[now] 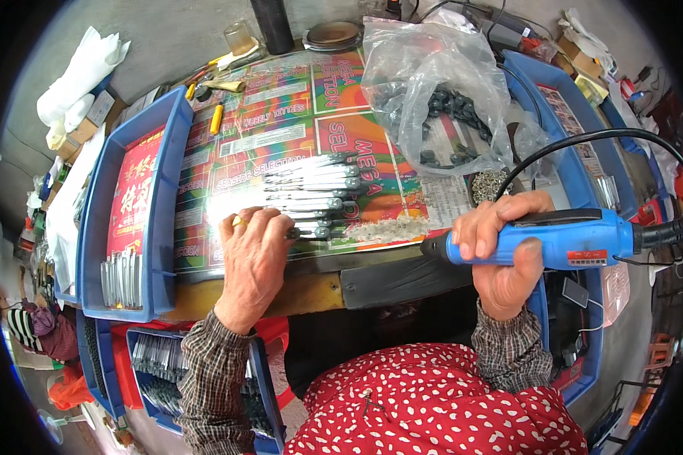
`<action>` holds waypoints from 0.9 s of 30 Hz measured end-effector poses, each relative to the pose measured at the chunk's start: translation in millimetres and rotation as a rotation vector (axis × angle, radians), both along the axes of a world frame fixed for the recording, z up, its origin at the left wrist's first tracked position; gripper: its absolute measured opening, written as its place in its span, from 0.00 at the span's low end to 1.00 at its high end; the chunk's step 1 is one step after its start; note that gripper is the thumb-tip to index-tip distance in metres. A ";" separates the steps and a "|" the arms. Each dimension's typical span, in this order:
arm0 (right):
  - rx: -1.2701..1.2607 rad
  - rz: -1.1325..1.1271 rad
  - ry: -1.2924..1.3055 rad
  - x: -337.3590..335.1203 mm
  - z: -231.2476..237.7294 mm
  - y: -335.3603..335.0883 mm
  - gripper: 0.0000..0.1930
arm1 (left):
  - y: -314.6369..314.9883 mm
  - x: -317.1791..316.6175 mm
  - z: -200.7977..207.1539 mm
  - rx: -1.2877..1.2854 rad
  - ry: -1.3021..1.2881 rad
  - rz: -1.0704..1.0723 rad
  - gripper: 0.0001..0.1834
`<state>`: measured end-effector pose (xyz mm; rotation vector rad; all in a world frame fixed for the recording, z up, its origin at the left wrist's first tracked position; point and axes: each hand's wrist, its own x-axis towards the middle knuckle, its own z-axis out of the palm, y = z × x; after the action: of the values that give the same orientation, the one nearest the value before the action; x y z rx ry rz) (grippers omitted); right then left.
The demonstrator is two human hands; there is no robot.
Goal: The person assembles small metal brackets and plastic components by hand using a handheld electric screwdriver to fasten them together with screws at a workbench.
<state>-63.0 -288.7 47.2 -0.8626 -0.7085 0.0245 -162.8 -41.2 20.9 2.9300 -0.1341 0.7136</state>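
Observation:
My right hand (505,246) is wrapped round a blue electric screwdriver (565,239), held level above the table's front edge with its dark nose toward the left. A black cord leaves its rear end. My left hand (254,254) rests at the near left corner of a row of slim silver metal pieces with dark ends (311,203). Its fingers are curled and closed, and a yellow band (239,221) shows on one of them. A small dark tip sticks out beside the fingers; whatever they pinch is hidden under them.
A clear plastic bag (402,83) of black parts lies at the back right, beside a heap of small screws (487,186). Blue bins (167,220) flank the printed sheet on the table. Below, another bin (262,379) holds more metal pieces. A black cable (584,138) arches on the right.

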 end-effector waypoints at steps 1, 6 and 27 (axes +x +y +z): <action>0.009 -0.031 -0.016 3.0 -1.3 1.1 0.20 | 0.6 -1.3 -1.1 0.004 -0.028 0.030 0.15; 0.018 -0.057 -0.055 12.8 -10.9 8.4 0.19 | 2.1 -5.5 0.9 -0.211 -0.130 -0.002 0.16; 0.030 -0.069 -0.003 18.5 -7.7 7.5 0.19 | -56.7 -3.5 1.3 -0.640 -0.026 -0.061 0.12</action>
<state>-44.5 -281.2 39.5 -0.8582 -0.6805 -0.0487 -166.2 -97.9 22.2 2.2980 0.0058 0.6367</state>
